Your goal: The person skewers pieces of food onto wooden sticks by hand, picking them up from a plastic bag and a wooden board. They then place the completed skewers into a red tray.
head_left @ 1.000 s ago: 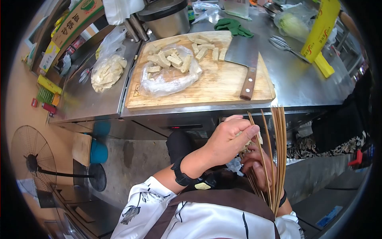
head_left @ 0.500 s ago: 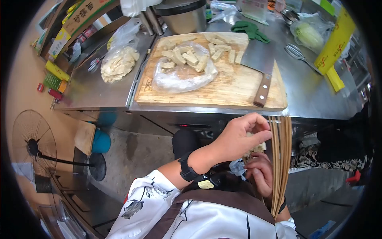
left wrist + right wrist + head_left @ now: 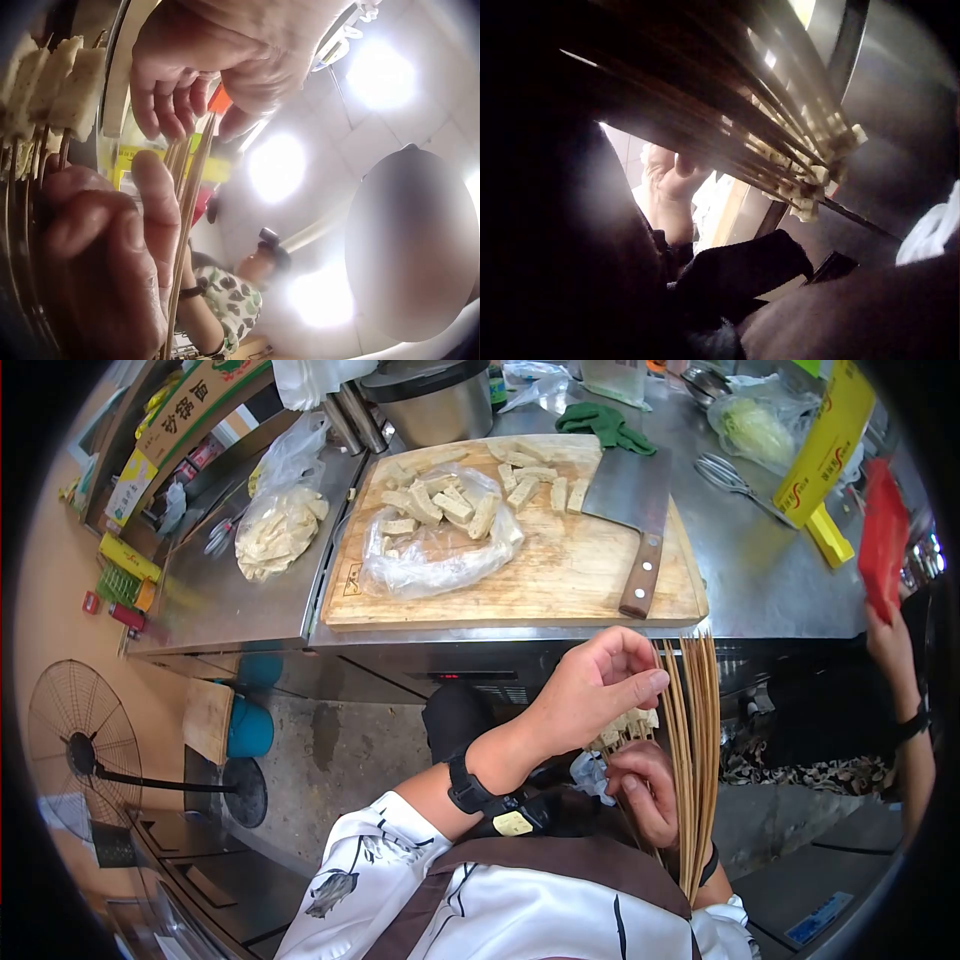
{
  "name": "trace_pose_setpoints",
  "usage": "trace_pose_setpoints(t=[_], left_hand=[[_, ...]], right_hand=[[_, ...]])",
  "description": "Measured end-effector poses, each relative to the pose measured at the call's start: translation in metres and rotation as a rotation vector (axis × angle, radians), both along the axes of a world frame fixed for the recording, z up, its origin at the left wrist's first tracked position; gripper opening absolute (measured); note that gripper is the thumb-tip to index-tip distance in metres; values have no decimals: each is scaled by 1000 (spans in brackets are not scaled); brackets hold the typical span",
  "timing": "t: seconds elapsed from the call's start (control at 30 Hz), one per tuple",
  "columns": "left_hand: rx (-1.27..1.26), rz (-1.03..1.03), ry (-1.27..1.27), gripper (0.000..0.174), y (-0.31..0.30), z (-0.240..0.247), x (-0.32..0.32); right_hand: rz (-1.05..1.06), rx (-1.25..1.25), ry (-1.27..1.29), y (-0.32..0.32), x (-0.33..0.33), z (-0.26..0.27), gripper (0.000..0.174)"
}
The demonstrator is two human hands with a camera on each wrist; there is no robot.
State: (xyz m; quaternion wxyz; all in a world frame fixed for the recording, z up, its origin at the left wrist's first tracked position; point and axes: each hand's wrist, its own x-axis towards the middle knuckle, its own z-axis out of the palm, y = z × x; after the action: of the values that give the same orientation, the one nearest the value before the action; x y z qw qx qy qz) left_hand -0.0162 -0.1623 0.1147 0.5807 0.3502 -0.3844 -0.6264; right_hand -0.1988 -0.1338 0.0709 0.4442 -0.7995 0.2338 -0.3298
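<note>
Low in front of the apron, my right hand [image 3: 648, 790] grips a bundle of thin bamboo skewers [image 3: 700, 760]; bare ones stand up on its right side. Pale tofu-like pieces [image 3: 628, 728] sit threaded on other skewers just beyond its fingers; in the left wrist view these loaded skewers [image 3: 75, 90] are at the left edge. My left hand [image 3: 600, 685] hovers above, fingers loosely curled, thumb apart from them, close to the bare skewers' tips. From the left wrist camera, those tips overlap the gap between left thumb and fingers. The right wrist view is mostly dark.
A cutting board [image 3: 560, 575] on the steel counter bears a plastic bag of pale strips [image 3: 450, 510], loose strips and a cleaver [image 3: 635, 520]. Another bagged pile [image 3: 280, 535] lies left. At the right, another person's hand [image 3: 890, 645] holds a red flat object [image 3: 885, 540].
My left thumb and fingers, earlier at a skewer by the tofu-like pieces, have come off and risen slightly. The leaning skewer has joined the bundle. Another person's hand with a red object has appeared.
</note>
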Motion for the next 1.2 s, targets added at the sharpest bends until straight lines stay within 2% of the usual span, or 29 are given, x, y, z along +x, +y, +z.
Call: trace_pose_setpoints(t=[0.07, 0.2, 0.27, 0.3, 0.37, 0.4, 0.43, 0.5, 0.57, 0.63, 0.7, 0.73, 0.77, 0.83, 0.87, 0.93, 1.03, 1.1, 1.2], left_hand=[[-7, -107, -20, 12, -1, -1, 2], [-17, -110, -39, 11, 2, -3, 10], [-16, -107, -81, 10, 8, -2, 17], [-18, -102, -81, 10, 11, -4, 21], [-50, -145, -3, 9, 15, -10, 30], [-29, -149, -7, 10, 17, -12, 33], [-31, -127, -13, 10, 17, -14, 36], [-14, -187, -31, 9, 16, -17, 40], [-22, -223, -95, 8, 16, -17, 46], [-72, -177, -266, 10, 17, -16, 54], [-215, 102, -634, 14, 15, -4, 68], [-256, 306, -783, 17, 14, -2, 77], [-373, 467, -857, 16, 10, 2, 87], [-504, 695, -1233, 17, 2, 9, 116], [-503, 755, -1304, 18, 0, 11, 128], [-539, 779, -1401, 21, -10, 13, 156], [-179, 688, -1626, 22, -14, 21, 176], [-87, 645, -1772, 24, -16, 17, 191], [-154, 578, -1921, 28, -20, 4, 209]], right_hand=[[-5, 64, 33, 2, 0, 4, 24], [-25, 8, 27, 4, 1, 8, 25], [-94, 205, 6, 7, -2, 13, 24], [-90, 204, 6, 9, -3, 11, 24], [-145, 507, -271, 15, -7, 5, 25], [-81, 410, -255, 12, -12, -4, 33], [-117, 573, -413, 20, -8, -8, 35], [107, 173, -282, -2, -13, -11, 34], [164, 146, -224, -6, -12, -6, 30], [193, 117, -161, -8, -10, -6, 26], [169, 166, -188, -8, -12, -13, 20], [159, 142, -177, -9, -11, -10, 18], [129, 162, -136, -9, -14, -8, 15], [136, 126, -128, -12, -15, -9, 15], [139, 117, -111, -13, -14, -3, 15], [153, 126, -74, -13, -17, 2, 16], [124, 174, -92, -12, -20, -4, 16], [114, 161, -88, -14, -22, -7, 17], [101, 153, -66, -16, -27, -17, 23]])
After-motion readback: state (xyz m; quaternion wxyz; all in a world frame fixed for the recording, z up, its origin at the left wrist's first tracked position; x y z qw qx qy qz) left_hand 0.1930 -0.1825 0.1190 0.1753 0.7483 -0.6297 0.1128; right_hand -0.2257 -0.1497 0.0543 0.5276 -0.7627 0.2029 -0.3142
